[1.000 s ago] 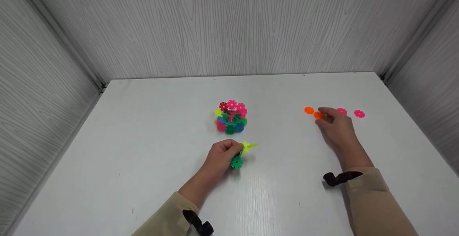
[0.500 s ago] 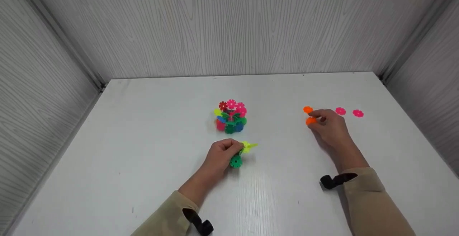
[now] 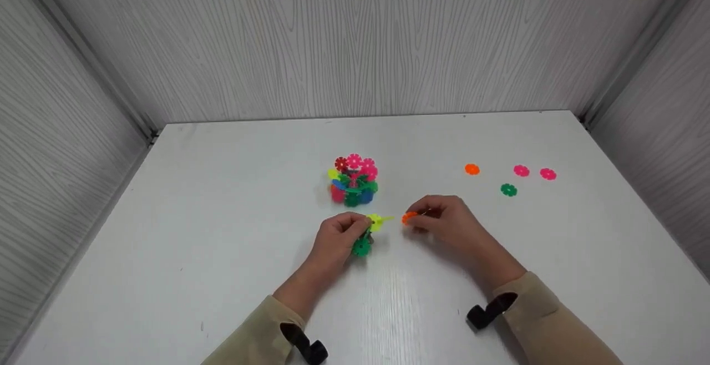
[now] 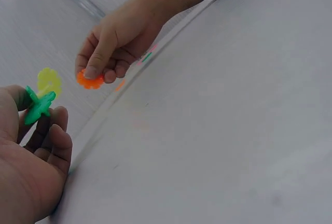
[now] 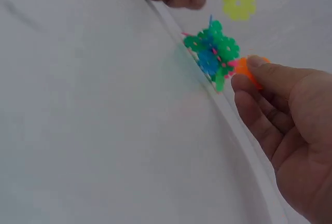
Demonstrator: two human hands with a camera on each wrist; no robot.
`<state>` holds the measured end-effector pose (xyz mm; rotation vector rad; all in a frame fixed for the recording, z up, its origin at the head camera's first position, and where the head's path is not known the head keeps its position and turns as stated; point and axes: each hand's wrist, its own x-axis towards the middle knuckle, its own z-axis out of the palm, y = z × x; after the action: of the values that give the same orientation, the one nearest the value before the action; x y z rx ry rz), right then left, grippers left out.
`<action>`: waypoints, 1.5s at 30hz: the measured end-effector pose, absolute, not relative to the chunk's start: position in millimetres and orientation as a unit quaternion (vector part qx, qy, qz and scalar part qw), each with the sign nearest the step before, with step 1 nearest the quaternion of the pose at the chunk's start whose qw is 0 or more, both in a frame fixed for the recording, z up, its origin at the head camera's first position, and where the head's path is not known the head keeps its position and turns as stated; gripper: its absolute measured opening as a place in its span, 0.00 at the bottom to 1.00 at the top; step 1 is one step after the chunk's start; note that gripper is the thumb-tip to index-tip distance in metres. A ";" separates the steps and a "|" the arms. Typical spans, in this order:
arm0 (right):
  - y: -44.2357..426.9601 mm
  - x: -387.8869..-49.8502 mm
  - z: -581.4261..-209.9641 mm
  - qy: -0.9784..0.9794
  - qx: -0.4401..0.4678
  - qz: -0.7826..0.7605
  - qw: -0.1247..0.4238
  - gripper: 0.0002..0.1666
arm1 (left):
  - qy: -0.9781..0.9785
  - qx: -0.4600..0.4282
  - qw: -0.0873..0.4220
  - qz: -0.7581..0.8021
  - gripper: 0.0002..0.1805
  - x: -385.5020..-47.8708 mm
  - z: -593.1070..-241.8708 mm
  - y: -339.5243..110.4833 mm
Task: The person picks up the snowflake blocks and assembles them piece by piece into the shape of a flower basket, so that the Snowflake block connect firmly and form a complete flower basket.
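My left hand [image 3: 335,240] pinches a small joined piece of green and yellow snowflake discs. Its green disc [image 3: 361,247] hangs below the fingers, and a yellow disc [image 3: 375,222] points right with another yellow one edge-on. An orange snowflake disc [image 3: 409,218] is pinched between thumb and fingers of my right hand [image 3: 452,226], a short gap to the right of the yellow tip. In the left wrist view the orange disc [image 4: 90,79] and the yellow disc [image 4: 49,81] stand apart. Just behind my hands sits a multicoloured assembly of snowflake discs [image 3: 353,182].
At the right of the white table [image 3: 249,298] lie loose discs: an orange one [image 3: 472,169], a green one [image 3: 508,189] and two pink ones, the nearer to centre [image 3: 521,171] and the outer [image 3: 548,173]. Grey wood-grain panels [image 3: 360,43] enclose the back and sides.
My right hand has taken one orange disc from the loose pieces and carried it left and nearer, beside the left hand's piece. The green loose disc is now uncovered. The left hand has barely moved.
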<state>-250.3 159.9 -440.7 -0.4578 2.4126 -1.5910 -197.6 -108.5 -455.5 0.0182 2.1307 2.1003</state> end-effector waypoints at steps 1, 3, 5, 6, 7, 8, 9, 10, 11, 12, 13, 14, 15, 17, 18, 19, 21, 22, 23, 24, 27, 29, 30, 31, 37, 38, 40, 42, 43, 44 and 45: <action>154.6 -247.9 -441.0 0.809 -0.165 -0.552 0.115 0.08 | 0.712 0.003 0.073 0.698 0.10 -197.4 -455.5 -108.3; 146.7 -243.7 -440.4 0.787 -0.184 -0.576 0.122 0.09 | 0.709 0.000 0.070 0.702 0.10 -197.0 -455.0 -107.5; 142.7 -241.4 -439.4 0.770 -0.194 -0.596 0.119 0.10 | 0.703 -0.001 0.069 0.708 0.10 -196.5 -454.3 -106.7; 142.0 -241.1 -439.3 0.764 -0.197 -0.604 0.114 0.10 | 0.700 -0.002 0.069 0.711 0.10 -196.3 -453.8 -106.4; 141.7 -241.1 -439.0 0.758 -0.197 -0.612 0.110 0.10 | 0.697 -0.002 0.069 0.713 0.10 -196.1 -453.3 -106.2; 141.8 -241.3 -438.8 0.754 -0.197 -0.618 0.106 0.11 | 0.696 -0.002 0.070 0.715 0.10 -195.9 -452.9 -106.2; 142.0 -241.4 -438.6 0.751 -0.196 -0.622 0.104 0.11 | 0.698 -0.002 0.071 0.712 0.10 -195.8 -452.6 -106.3; 142.3 -241.7 -438.5 0.749 -0.195 -0.625 0.102 0.11 | 0.700 -0.001 0.071 0.711 0.10 -195.7 -452.5 -106.5; 142.5 -242.2 -438.7 0.749 -0.195 -0.625 0.102 0.12 | 0.702 -0.001 0.071 0.709 0.10 -195.7 -452.5 -106.8; 142.4 -242.4 -438.5 0.749 -0.196 -0.625 0.102 0.12 | 0.705 0.000 0.071 0.705 0.10 -195.8 -452.7 -107.1; 142.4 -242.4 -438.3 0.749 -0.197 -0.624 0.104 0.12 | 0.708 0.000 0.070 0.703 0.11 -196.0 -453.0 -107.4; 142.4 -242.6 -438.5 0.749 -0.198 -0.623 0.107 0.12 | 0.710 0.001 0.070 0.701 0.11 -196.3 -453.4 -107.7; 142.3 -242.6 -438.5 0.750 -0.200 -0.621 0.109 0.11 | 0.711 0.001 0.069 0.700 0.11 -196.6 -453.7 -107.9; 142.3 -243.1 -438.1 0.754 -0.207 -0.614 0.111 0.11 | 0.715 0.000 0.067 0.696 0.11 -196.9 -453.7 -108.3; 142.4 -243.0 -437.7 0.755 -0.209 -0.611 0.113 0.10 | 0.716 -0.002 0.067 0.695 0.11 -197.1 -453.5 -108.4; 142.6 -243.3 -437.9 0.757 -0.212 -0.608 0.114 0.10 | 0.716 -0.003 0.067 0.694 0.11 -197.1 -453.3 -108.4; 142.9 -243.4 -438.2 0.759 -0.215 -0.604 0.116 0.09 | 0.717 -0.007 0.066 0.694 0.11 -197.2 -452.8 -108.5; 143.0 -243.4 -438.5 0.759 -0.216 -0.602 0.117 0.09 | 0.718 -0.009 0.066 0.693 0.10 -197.3 -452.6 -108.4; 143.1 -243.4 -438.7 0.759 -0.216 -0.602 0.119 0.09 | 0.718 -0.010 0.065 0.693 0.10 -197.5 -452.4 -108.3; 143.2 -243.7 -439.2 0.759 -0.215 -0.603 0.119 0.10 | 0.717 -0.012 0.066 0.694 0.10 -197.6 -452.3 -108.2; 143.0 -244.2 -440.2 0.752 -0.211 -0.612 0.121 0.11 | 0.719 -0.015 0.065 0.692 0.10 -197.7 -452.6 -107.7; 142.4 -244.1 -440.4 0.748 -0.209 -0.618 0.122 0.12 | 0.720 -0.018 0.065 0.691 0.10 -197.6 -452.8 -107.5; 142.0 -244.1 -440.7 0.745 -0.208 -0.622 0.124 0.12 | 0.720 -0.020 0.066 0.690 0.10 -197.5 -453.0 -107.4; 141.7 -243.8 -440.6 0.742 -0.206 -0.625 0.126 0.13 | 0.721 -0.020 0.066 0.689 0.10 -197.3 -453.3 -107.4; 140.3 -241.5 -439.6 0.725 -0.182 -0.648 0.147 0.13 | 0.723 -0.002 0.054 0.689 0.11 -197.4 -457.1 -107.6; 140.1 -241.4 -439.5 0.724 -0.179 -0.650 0.150 0.12 | 0.723 0.000 0.052 0.689 0.11 -197.7 -457.6 -107.6; 139.8 -241.5 -439.3 0.725 -0.178 -0.649 0.149 0.12 | 0.722 -0.002 0.054 0.689 0.10 -197.6 -457.1 -107.4; 139.7 -242.2 -439.7 0.725 -0.179 -0.648 0.148 0.12 | 0.724 -0.003 0.056 0.687 0.09 -197.7 -456.4 -107.4; 139.7 -242.5 -440.0 0.725 -0.178 -0.648 0.148 0.12 | 0.725 -0.004 0.057 0.686 0.09 -197.7 -456.0 -107.3; 139.8 -242.7 -440.1 0.726 -0.180 -0.647 0.150 0.12 | 0.727 -0.004 0.057 0.684 0.09 -197.9 -455.8 -107.2; 139.9 -243.0 -440.5 0.726 -0.183 -0.645 0.154 0.13 | 0.729 -0.004 0.058 0.682 0.08 -197.7 -455.4 -107.2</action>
<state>-243.0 139.9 -440.5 -0.5236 2.0815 -1.8491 -197.7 -107.2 -455.4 -0.0107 2.2093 2.0685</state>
